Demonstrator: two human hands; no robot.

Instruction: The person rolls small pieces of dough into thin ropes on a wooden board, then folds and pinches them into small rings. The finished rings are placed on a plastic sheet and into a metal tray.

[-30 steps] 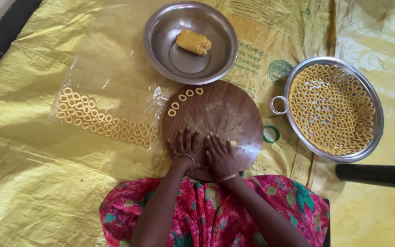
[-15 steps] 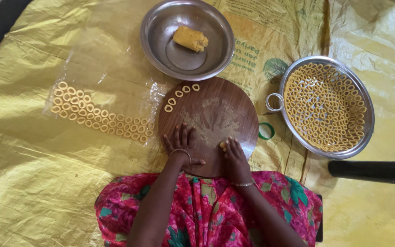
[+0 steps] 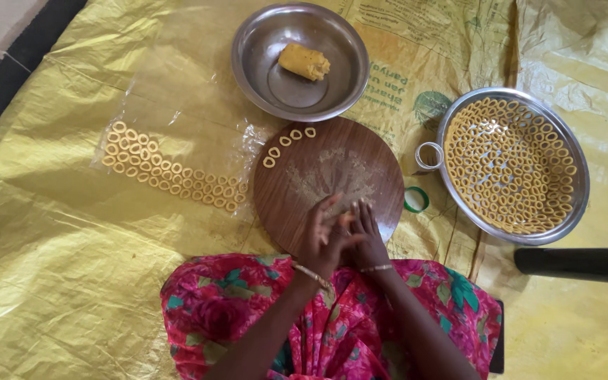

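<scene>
My left hand (image 3: 320,238) and my right hand (image 3: 369,236) are pressed together, palm against palm, just above the near edge of a round brown wooden board (image 3: 332,158). A small piece of yellow dough seems to be caught between them, mostly hidden. Three small dough rings (image 3: 286,144) lie in a row at the board's far left edge. Pale flour dust marks the board's middle.
A steel bowl (image 3: 248,70) beyond the board holds a yellow dough lump (image 3: 304,61). At the right, a steel tray (image 3: 580,204) is packed with several dough rings (image 3: 508,165). More rings lie on clear plastic (image 3: 170,172) at the left. A green ring (image 3: 415,200), a black cylinder (image 3: 578,264) and a yellow sheet (image 3: 72,281) are also here.
Both hands lay flat on the board's near edge a second ago. They have since lifted off it and come together palm to palm.
</scene>
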